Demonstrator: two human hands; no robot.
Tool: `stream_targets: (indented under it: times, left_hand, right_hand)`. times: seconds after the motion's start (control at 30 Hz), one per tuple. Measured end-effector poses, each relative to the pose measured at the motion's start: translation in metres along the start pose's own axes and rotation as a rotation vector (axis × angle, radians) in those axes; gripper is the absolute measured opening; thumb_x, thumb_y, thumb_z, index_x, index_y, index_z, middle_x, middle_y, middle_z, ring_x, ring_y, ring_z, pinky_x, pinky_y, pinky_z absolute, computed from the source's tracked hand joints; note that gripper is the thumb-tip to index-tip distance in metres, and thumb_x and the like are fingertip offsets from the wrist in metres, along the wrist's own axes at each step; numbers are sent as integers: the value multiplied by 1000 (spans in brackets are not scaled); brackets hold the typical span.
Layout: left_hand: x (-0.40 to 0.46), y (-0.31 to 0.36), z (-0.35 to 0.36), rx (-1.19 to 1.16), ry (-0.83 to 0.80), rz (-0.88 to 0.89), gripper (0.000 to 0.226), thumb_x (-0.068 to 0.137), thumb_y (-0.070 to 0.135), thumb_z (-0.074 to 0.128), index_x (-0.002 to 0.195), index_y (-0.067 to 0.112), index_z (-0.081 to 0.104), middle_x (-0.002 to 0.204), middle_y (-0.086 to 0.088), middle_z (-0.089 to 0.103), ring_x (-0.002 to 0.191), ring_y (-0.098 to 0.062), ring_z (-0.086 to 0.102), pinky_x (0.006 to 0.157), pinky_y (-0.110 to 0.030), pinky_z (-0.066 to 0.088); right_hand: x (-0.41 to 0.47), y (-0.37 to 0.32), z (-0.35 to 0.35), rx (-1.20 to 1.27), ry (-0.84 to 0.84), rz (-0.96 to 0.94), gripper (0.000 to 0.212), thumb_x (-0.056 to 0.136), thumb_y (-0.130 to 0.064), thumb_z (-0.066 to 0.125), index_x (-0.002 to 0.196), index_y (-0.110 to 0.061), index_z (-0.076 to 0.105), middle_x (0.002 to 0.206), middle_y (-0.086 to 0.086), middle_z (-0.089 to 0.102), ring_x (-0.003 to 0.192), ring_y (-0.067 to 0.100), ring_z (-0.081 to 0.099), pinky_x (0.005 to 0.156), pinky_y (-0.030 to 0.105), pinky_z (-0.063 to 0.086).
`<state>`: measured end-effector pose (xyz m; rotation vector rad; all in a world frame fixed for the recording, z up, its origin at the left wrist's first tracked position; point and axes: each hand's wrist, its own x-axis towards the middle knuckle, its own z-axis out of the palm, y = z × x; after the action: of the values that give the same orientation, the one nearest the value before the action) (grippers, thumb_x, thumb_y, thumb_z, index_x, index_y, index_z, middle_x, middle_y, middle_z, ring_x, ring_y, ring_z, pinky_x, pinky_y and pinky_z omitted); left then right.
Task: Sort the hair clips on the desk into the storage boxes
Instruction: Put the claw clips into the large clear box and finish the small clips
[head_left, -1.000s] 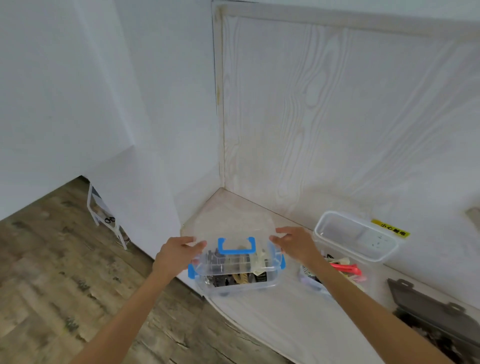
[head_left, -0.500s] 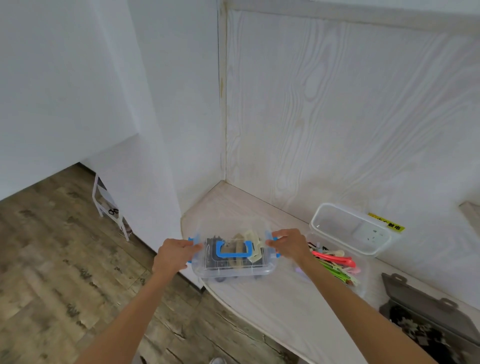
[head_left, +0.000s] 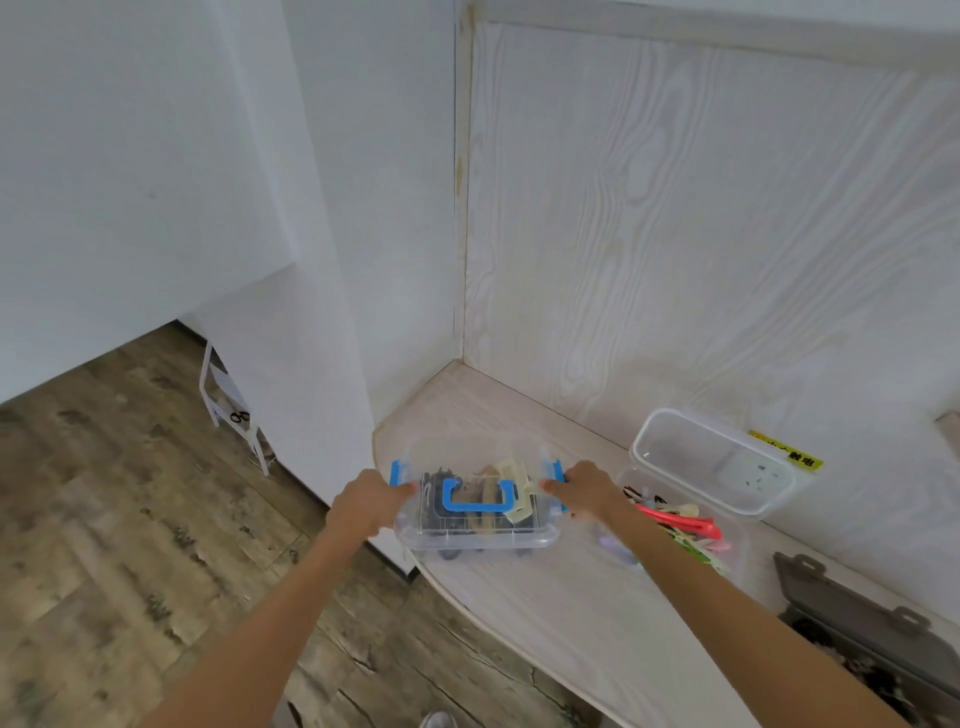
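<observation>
A clear storage box (head_left: 475, 538) with a blue handle (head_left: 479, 500) on its lid sits at the left end of the pale wooden desk (head_left: 561, 618), close to the rounded front edge. The left hand (head_left: 369, 503) grips the box's left end beside a blue latch (head_left: 395, 472), fingers curled against the side; the right hand (head_left: 584, 491) grips the right end the same way, by the other latch. Dark and cream hair clips (head_left: 498, 475) show through the lid.

Just right of it stands a second clear box (head_left: 730, 540), its lid (head_left: 711, 462) tipped up against the wall, holding red, green and pink clips (head_left: 680, 522) (partly hidden by the right forearm). A dark grey case (head_left: 857, 613) lies open at the far right, its contents too blurred to tell. A yellow label (head_left: 787, 451) is stuck on the wall behind.
</observation>
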<state>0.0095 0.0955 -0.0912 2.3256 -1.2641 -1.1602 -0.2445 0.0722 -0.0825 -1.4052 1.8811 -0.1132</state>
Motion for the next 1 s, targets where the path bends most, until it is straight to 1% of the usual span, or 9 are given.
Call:
stream_targets:
  times: [0.03, 0.1, 0.23, 0.33, 0.47, 0.6, 0.8, 0.9, 1.0]
  left_hand:
    - [-6, 4, 4, 195, 72, 55, 40, 91, 45, 50, 99, 6, 50, 93, -9, 60, 83, -24, 59, 72, -31, 48]
    - [-15, 8, 10, 399, 150, 129, 35, 95, 40, 40, 101, 8, 52, 102, -10, 62, 89, -25, 57, 72, -28, 41]
    - [-24, 15, 15, 572, 219, 172, 23, 94, 21, 39, 103, 7, 54, 105, -9, 64, 96, -25, 60, 70, -28, 40]
    - [-24, 16, 12, 590, 242, 200, 22, 95, 20, 39, 102, 7, 55, 102, -8, 64, 93, -24, 61, 68, -27, 40]
    - [-1, 24, 1, 409, 224, 222, 28, 96, 30, 41, 106, 9, 55, 106, -10, 64, 93, -27, 60, 70, -29, 39]
    - [45, 59, -9, 88, 63, 301, 39, 91, 19, 50, 130, 10, 46, 124, -11, 57, 104, -28, 56, 86, -30, 40]
    - [111, 98, -9, 145, 14, 374, 48, 96, 13, 43, 143, 11, 34, 142, -11, 44, 125, -29, 47, 102, -34, 37]
    - [127, 111, -6, 153, 182, 438, 42, 97, 15, 43, 139, 15, 43, 131, -11, 55, 115, -28, 55, 93, -34, 44]
    - [134, 116, -8, 403, 467, 622, 33, 91, 11, 54, 121, 20, 63, 117, -2, 64, 106, -23, 56, 87, -32, 45]
  right_hand:
    - [-3, -2, 5, -136, 86, -55, 31, 93, -37, 48, 97, -6, 52, 81, 3, 52, 76, 18, 52, 59, 21, 41]
    - [-13, -6, 12, -291, 210, -105, 27, 95, -29, 43, 101, -5, 55, 83, 3, 52, 77, 18, 52, 66, 25, 43]
    - [-24, -16, 18, -464, 282, -160, 18, 92, -14, 45, 101, -6, 58, 90, 6, 60, 88, 21, 62, 72, 26, 46]
    - [-21, -19, 17, -478, 266, -162, 18, 91, -13, 46, 102, -5, 58, 88, 6, 57, 82, 20, 59, 72, 27, 47]
    - [-1, -16, 4, -270, 219, -83, 28, 93, -27, 47, 110, -5, 54, 107, 10, 62, 98, 25, 60, 78, 31, 46]
    - [33, -18, -5, 205, 212, 46, 41, 86, -32, 62, 116, -6, 56, 110, 14, 65, 95, 30, 65, 89, 39, 52]
    - [80, -38, -15, 515, 344, 159, 37, 76, -33, 72, 104, -12, 58, 103, 14, 68, 90, 32, 67, 87, 46, 53]
    - [95, -46, -16, 556, 353, 193, 35, 74, -35, 74, 94, -15, 55, 100, 15, 69, 90, 31, 67, 87, 46, 52]
    - [103, -52, -9, 619, 354, 199, 37, 70, -38, 78, 89, -16, 55, 98, 13, 69, 90, 30, 67, 87, 46, 52]
